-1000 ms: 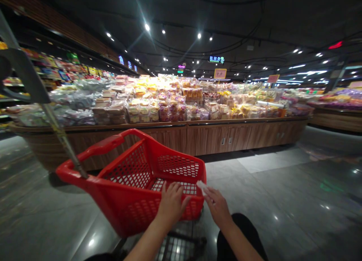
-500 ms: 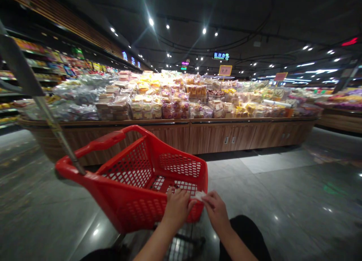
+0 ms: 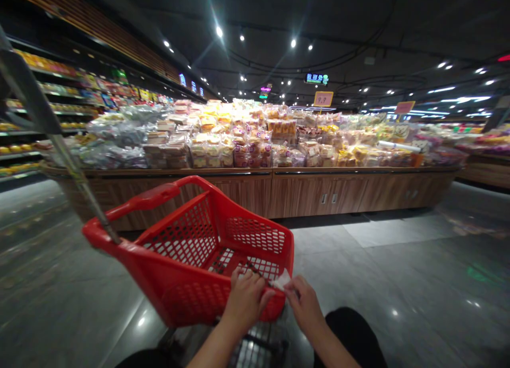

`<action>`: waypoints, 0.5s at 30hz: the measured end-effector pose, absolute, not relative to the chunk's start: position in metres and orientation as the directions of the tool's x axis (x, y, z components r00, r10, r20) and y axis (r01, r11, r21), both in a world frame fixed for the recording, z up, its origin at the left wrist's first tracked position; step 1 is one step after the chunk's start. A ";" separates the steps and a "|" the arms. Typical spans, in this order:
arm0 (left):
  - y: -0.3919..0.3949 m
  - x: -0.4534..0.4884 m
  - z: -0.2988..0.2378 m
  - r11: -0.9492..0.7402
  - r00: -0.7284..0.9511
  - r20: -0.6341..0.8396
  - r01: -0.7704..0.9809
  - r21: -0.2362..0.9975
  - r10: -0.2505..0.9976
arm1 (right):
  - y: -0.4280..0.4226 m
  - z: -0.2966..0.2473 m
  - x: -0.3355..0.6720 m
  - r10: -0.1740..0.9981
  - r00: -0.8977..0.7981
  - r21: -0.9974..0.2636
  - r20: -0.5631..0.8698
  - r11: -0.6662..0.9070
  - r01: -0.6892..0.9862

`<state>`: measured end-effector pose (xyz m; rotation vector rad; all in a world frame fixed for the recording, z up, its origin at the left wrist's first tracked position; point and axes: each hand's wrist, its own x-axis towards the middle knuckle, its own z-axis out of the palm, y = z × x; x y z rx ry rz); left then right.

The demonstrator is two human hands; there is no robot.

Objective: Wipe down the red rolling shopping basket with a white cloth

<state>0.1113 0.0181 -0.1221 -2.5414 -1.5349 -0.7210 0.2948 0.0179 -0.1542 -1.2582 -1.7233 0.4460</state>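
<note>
Low in the view, my left hand (image 3: 246,299) and my right hand (image 3: 305,304) hover over the near rim of a red plastic mesh shopping basket (image 3: 191,235). My right hand pinches a small white piece of paper or plastic (image 3: 282,279). From my left hand a thin dark stick (image 3: 258,275) runs towards that white piece. Its exact nature is too small to tell. The basket's inside floor shows only mesh, with nothing visible lying in it.
A wooden display counter (image 3: 319,195) piled with packaged bakery goods stands ahead, with price signs above it. Stocked shelves line the left. A metal cart pole (image 3: 59,145) rises at the left, and a dark trouser leg (image 3: 354,336) shows at the lower right above a polished grey floor.
The scene has shifted slightly right in view as the cart nears the display. My hands stay close together at the white piece, and the thin dark stick now shows by my left hand.
</note>
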 end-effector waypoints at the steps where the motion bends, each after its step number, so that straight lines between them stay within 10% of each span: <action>1: 0.017 0.111 -0.122 -0.494 0.385 0.440 0.854 0.164 0.811 | 0.021 -0.153 0.296 0.885 -0.041 -0.723 0.464 0.406 0.559; 15: 0.010 0.103 -0.120 -0.517 0.399 0.440 0.835 0.190 0.805 | 0.016 -0.152 0.290 0.889 -0.014 -0.753 0.458 0.396 0.526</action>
